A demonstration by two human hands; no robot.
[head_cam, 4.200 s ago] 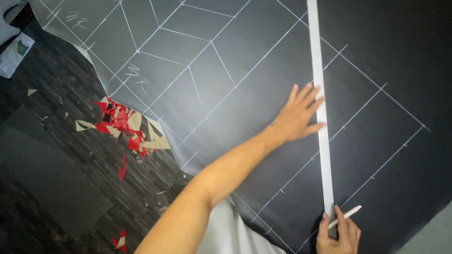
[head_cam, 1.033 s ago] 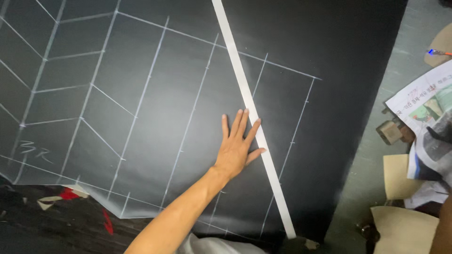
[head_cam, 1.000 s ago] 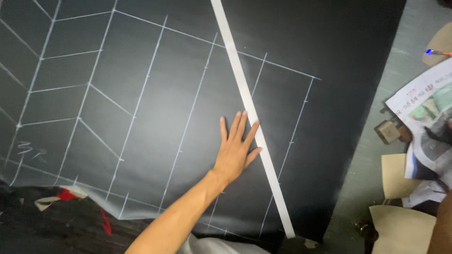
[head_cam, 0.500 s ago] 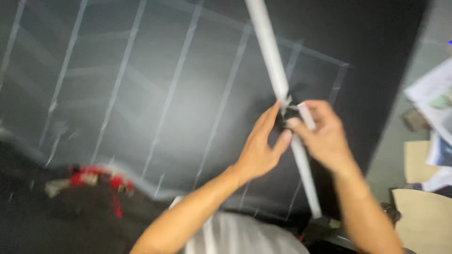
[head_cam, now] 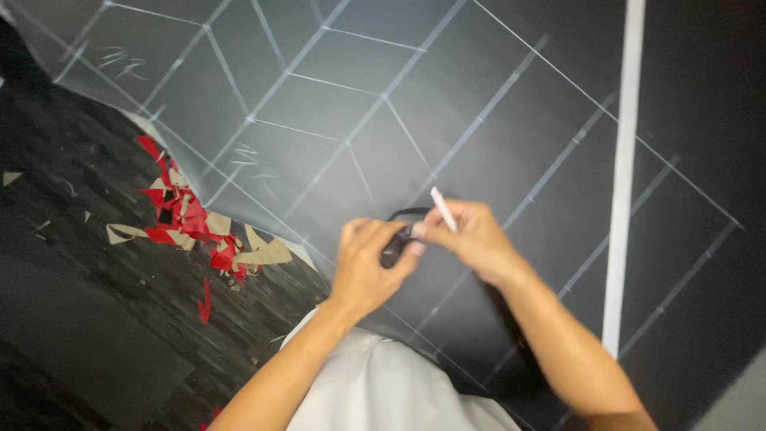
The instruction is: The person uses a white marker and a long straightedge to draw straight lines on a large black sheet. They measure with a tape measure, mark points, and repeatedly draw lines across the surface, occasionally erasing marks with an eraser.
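Note:
A large black sheet [head_cam: 495,88] marked with white chalk lines covers most of the head view. My left hand [head_cam: 363,263] and my right hand [head_cam: 471,235] meet above it near the middle. Between their fingertips is a small black object with a thin loop [head_cam: 399,231]; I cannot tell what it is. A white chalk stick [head_cam: 443,209] pokes up from between the fingers of my right hand. A long white ruler strip [head_cam: 622,175] lies on the sheet to the right, apart from both hands.
Red and tan paper scraps [head_cam: 191,223] lie in a heap on the dark wood floor [head_cam: 72,263] to the left of the sheet's edge. A dark flat panel [head_cam: 72,343] lies at the lower left. My white shirt [head_cam: 391,391] fills the bottom middle.
My left hand has lifted off the sheet beside the ruler and both hands have come together on the small black object. The view has swung left, away from the ruler.

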